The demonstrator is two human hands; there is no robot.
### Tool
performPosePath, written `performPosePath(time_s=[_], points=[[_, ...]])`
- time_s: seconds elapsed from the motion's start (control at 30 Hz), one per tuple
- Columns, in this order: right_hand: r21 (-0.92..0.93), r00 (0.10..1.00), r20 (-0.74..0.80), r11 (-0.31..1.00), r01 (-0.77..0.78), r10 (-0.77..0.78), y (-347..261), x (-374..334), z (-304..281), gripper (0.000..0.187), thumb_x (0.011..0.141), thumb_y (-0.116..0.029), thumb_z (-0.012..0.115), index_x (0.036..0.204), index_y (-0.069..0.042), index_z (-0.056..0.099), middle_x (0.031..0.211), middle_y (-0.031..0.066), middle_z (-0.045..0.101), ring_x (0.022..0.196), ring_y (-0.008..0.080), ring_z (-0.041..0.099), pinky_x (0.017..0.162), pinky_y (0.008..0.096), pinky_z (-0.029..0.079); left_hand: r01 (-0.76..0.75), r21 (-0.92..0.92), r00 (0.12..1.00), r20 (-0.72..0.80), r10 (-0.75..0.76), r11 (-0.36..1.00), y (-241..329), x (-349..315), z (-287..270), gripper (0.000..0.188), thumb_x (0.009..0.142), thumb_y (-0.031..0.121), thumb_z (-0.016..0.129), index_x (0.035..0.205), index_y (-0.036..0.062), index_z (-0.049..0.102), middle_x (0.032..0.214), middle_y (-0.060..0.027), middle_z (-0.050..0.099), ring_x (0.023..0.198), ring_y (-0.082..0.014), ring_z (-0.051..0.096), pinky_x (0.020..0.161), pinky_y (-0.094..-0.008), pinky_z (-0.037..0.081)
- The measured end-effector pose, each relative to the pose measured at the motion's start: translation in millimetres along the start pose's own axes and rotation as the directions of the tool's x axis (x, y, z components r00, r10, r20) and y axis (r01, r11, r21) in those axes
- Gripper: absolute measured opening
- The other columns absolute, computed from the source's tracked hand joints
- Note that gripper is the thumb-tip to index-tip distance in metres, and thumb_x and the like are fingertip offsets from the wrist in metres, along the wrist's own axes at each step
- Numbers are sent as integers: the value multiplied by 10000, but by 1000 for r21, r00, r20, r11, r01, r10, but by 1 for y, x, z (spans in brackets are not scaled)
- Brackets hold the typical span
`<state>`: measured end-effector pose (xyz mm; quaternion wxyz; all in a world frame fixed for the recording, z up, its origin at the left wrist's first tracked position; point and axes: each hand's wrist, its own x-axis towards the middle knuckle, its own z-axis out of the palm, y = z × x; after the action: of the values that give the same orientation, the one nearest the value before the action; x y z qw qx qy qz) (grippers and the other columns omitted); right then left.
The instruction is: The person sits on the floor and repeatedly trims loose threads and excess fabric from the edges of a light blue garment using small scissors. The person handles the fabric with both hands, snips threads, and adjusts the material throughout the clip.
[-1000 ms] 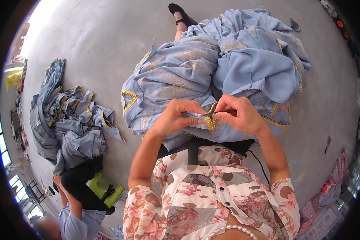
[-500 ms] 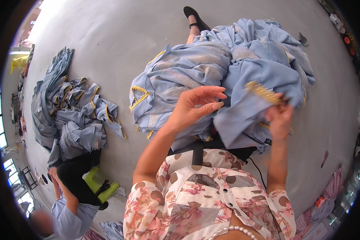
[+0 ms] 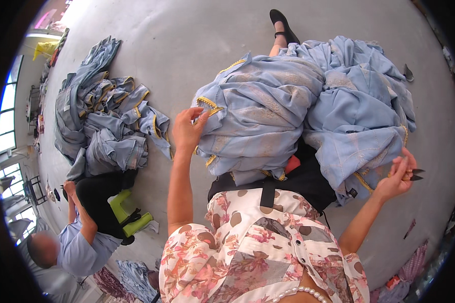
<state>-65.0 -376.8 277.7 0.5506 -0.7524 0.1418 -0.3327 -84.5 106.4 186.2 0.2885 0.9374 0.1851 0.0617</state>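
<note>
Over my lap lies a heap of light blue garments with pale embroidery and yellow edging. At the left garment, my left hand has thumb and fingers closed at a corner with yellow trim. Out at the right, my right hand is closed around small thread snips, whose dark blades point right. This hand is beside the lower edge of the right garment, where a small dark label shows. Most of the snips' handle is hidden in the palm.
A second pile of blue garments with yellow edging lies on the grey floor to the left. Behind it, a seated person is near a lime-green stool. A small dark object rests on the floor at the far right.
My left hand has moved left to the trimmed corner. My right hand has gone outward to the right, and the cloth lifted near it now lies lower. The view has shifted.
</note>
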Motion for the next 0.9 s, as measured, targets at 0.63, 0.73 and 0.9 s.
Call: performPosePath(time_s=[0.63,0.73,0.9], points=[[76,135,969,773,630,-206,-26,-135,210,464,656,-198,786,1048,-54,585,1043,92,597,848,241,639,673,354,518,-338,-395,863,233,449,855,118,-105,55,275,742,241,731,896,24,660,792,-133,622,744,-335,618,604,-418,481],[19,333,924,893,450,-187,-5,-119,208,277,707,-127,748,939,-41,624,782,67,632,725,198,648,637,320,503,-343,-421,863,212,459,839,118,-103,49,280,769,272,717,831,6,652,755,-142,606,702,-320,603,582,-419,457],[197,510,789,646,-738,342,10,-44,172,93,857,-69,642,948,-59,626,794,-19,641,570,27,542,441,173,372,-30,-610,920,292,260,792,114,-96,38,298,896,178,604,705,-47,559,639,-121,497,542,-232,468,509,-354,360]])
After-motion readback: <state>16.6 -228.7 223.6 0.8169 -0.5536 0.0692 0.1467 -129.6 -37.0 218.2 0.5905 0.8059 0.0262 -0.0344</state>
